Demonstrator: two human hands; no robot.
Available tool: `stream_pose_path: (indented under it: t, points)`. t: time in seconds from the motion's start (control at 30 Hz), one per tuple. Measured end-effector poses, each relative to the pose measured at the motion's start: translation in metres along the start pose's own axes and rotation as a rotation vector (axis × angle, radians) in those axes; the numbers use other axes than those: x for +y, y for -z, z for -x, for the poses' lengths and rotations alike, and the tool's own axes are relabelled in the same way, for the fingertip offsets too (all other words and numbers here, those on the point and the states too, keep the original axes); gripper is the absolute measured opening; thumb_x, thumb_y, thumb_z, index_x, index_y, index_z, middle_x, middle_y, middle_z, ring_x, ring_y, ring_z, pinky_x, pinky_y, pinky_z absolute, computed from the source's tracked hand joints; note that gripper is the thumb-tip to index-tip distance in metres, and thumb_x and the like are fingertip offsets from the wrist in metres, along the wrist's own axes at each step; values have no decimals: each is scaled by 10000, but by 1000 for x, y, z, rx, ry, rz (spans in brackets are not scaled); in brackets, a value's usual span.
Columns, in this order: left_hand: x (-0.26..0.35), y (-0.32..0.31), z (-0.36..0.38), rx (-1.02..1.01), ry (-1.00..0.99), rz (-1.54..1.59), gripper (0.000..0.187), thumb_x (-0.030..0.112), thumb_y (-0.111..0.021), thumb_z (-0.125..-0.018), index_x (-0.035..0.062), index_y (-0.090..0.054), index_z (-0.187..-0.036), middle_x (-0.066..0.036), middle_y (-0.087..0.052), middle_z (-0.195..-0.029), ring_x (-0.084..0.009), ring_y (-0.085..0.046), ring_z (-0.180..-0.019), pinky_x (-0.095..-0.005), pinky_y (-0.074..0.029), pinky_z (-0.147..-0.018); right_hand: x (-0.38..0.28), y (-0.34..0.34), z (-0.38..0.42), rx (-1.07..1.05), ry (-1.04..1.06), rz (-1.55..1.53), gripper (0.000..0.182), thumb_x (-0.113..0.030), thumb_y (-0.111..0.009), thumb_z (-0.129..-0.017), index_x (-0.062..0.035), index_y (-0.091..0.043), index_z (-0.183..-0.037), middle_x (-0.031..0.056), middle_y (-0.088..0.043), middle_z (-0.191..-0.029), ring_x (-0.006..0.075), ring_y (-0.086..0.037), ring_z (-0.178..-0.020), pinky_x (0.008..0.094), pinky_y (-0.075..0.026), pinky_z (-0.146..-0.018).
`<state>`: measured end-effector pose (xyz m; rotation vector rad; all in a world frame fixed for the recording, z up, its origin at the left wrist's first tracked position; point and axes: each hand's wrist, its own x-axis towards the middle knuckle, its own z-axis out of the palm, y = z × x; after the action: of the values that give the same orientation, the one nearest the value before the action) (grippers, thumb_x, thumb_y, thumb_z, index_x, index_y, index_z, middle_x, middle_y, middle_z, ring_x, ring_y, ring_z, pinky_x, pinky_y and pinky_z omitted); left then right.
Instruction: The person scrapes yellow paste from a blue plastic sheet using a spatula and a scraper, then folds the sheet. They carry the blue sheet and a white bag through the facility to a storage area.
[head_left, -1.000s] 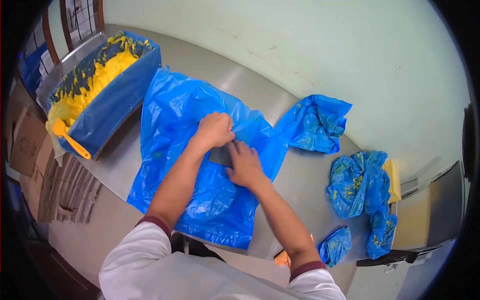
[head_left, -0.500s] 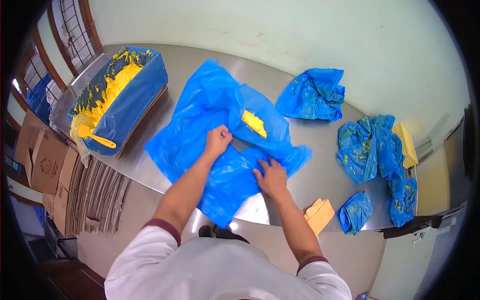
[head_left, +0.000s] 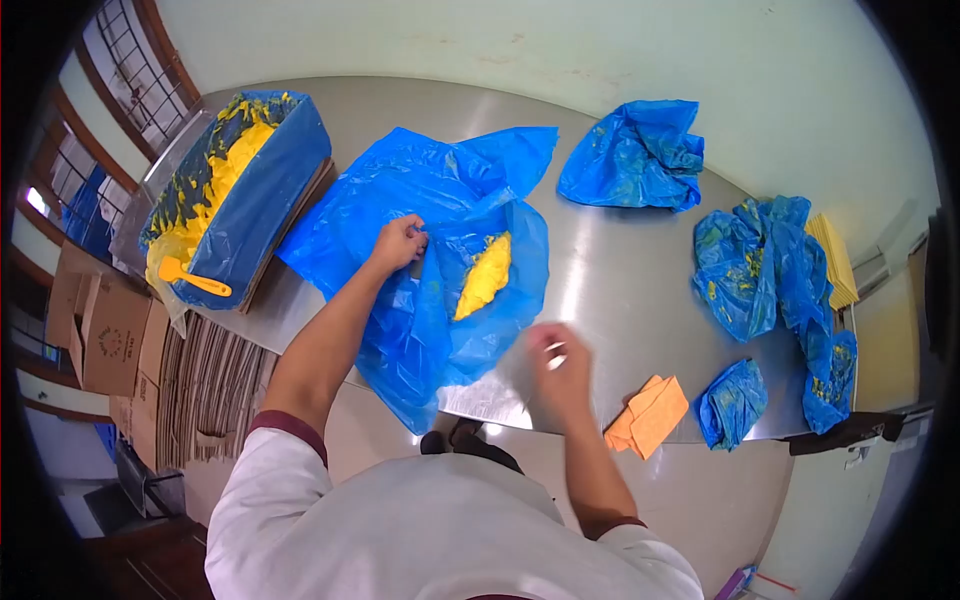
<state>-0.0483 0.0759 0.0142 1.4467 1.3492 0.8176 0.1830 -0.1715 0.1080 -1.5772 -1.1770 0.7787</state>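
Observation:
A large blue plastic bag (head_left: 390, 175) lies spread and wrinkled on the metal table. Within its folds sits a soft yellow mass (head_left: 486, 278), uncovered at the top. My left hand (head_left: 401, 243) is closed, pinching a fold of the bag left of the yellow mass. Off the bag's lower right edge is my right hand (head_left: 563, 378), blurred by motion. Its fingers are curled around a small white thing (head_left: 556, 353), whose kind I cannot make out.
A blue-lined bin (head_left: 270, 195) of yellow paste stands at the left, with a yellow scraper (head_left: 195, 278) on its near end. Crumpled blue bags (head_left: 635, 160) lie to the right, near a folded orange cloth (head_left: 648, 415). Flattened cardboard (head_left: 215, 385) is stacked beside the table.
My right hand has left the bag and now holds a small white thing. The bag has been turned and folded differently, showing more of the yellow mass. My left hand moved slightly left and up.

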Motion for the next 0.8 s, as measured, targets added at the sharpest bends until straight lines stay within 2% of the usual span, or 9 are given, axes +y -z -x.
stream_pose_path:
  t: [0.03, 0.1, 0.3, 0.4, 0.5, 0.6, 0.7, 0.8]
  points:
    - [-4, 1, -1, -3, -22, 17, 112, 66, -658, -828, 27, -587, -905, -45, -615, -686, -115, -585, -593, -269, -484, -547, -2, 18, -30, 50, -23, 96, 138, -128, -654, -828, -29, -625, -920, 57, -638, -792, 138, -573, -675, 283, -467, -647]
    - [-15, -1, -7, -14, -69, 54, 94, 42, -643, -843, 22, -585, -914, -37, -609, -695, -91, -578, -605, -245, -489, -552, 31, 27, -79, 104, 111, 186, 177, -179, -676, -824, -32, -623, -906, 70, -635, -843, 161, -584, -710, 298, -472, -665]
    - [-32, -4, -8, 18, -187, 85, 77, 42, -648, -837, 18, -593, -886, -28, -615, -701, -88, -582, -606, -248, -481, -551, 18, -2, -174, 135, 419, 444, 233, -233, -725, -777, -57, -628, -894, 92, -613, -861, 250, -595, -808, 375, -480, -711]
    - [-28, -3, -8, 21, -147, 4, 62, 40, -643, -839, 14, -596, -869, -24, -619, -697, -84, -581, -609, -251, -477, -555, 9, -12, -202, -8, 427, 439, 198, -210, -718, -774, -59, -635, -872, 92, -606, -846, 261, -592, -836, 382, -474, -720]
    - [-26, -1, -6, -24, -127, -19, 99, 8, -616, -855, 11, -581, -947, -20, -599, -733, -91, -580, -651, -249, -489, -597, 23, -12, -220, -34, 525, 509, 119, -157, -690, -787, -56, -641, -827, 100, -621, -839, 283, -600, -808, 391, -475, -705]
    - [-26, -1, -5, -7, -125, -12, 104, 9, -615, -853, 4, -584, -952, -20, -599, -733, -95, -587, -660, -252, -488, -602, 50, 2, -225, 68, 268, 466, 85, -127, -655, -811, -43, -649, -810, 117, -649, -824, 290, -621, -779, 390, -479, -701]
    - [-22, -2, -2, 23, -141, 51, 65, 40, -636, -839, 7, -610, -889, -26, -617, -697, -89, -589, -621, -249, -479, -578, 98, 26, -226, 102, 31, 385, 126, -137, -622, -849, -18, -660, -865, 139, -664, -804, 265, -635, -749, 373, -481, -703]
    - [-21, -2, -4, -1, -127, 34, 79, 39, -638, -836, 0, -607, -898, -27, -613, -703, -91, -588, -618, -247, -478, -580, 127, 39, -216, 78, -212, 368, 188, -158, -595, -881, 14, -663, -916, 149, -667, -802, 224, -632, -758, 350, -475, -709]
